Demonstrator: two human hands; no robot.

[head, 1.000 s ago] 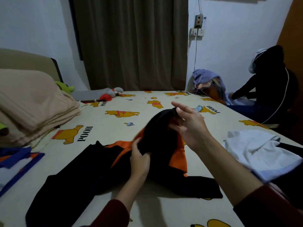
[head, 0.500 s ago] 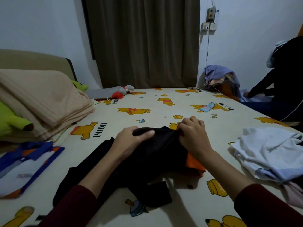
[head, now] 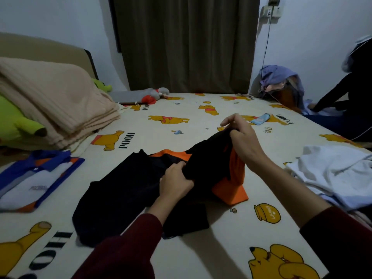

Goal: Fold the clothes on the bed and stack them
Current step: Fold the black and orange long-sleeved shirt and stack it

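Black-and-orange garment [head: 128,190] lies crumpled at the centre of the bed [head: 221,248], on a cream sheet printed with yellow bears; its black body spreads toward 8 o'clock, an orange panel shows at 3 o'clock of the bunch. Left hand [head: 175,181] — fingers curled round a fold of black cloth near the middle of the garment, low against the mattress. Right hand [head: 242,137] — raised above the bed at 1 o'clock from the left hand, thumb and fingers pinching the top of the lifted black cloth, index finger partly extended; the fabric hangs from it in a tent, orange lining visible beneath. Both sleeves dark red. Folded blue, white and orange shirt [head: 34,178] lies flat at 9 o'clock near the bed edge. White clothes [head: 338,174] are heaped at 3 o'clock, unfolded. Beige blanket [head: 54,105], folded, sits at 10 o'clock with a green plush toy [head: 18,119] partly under it. Grey plush toy [head: 141,94] rests at 12 o'clock below the brown curtain [head: 185,45]. Second person in dark clothing [head: 354,93] at 2 o'clock, beside the bed.
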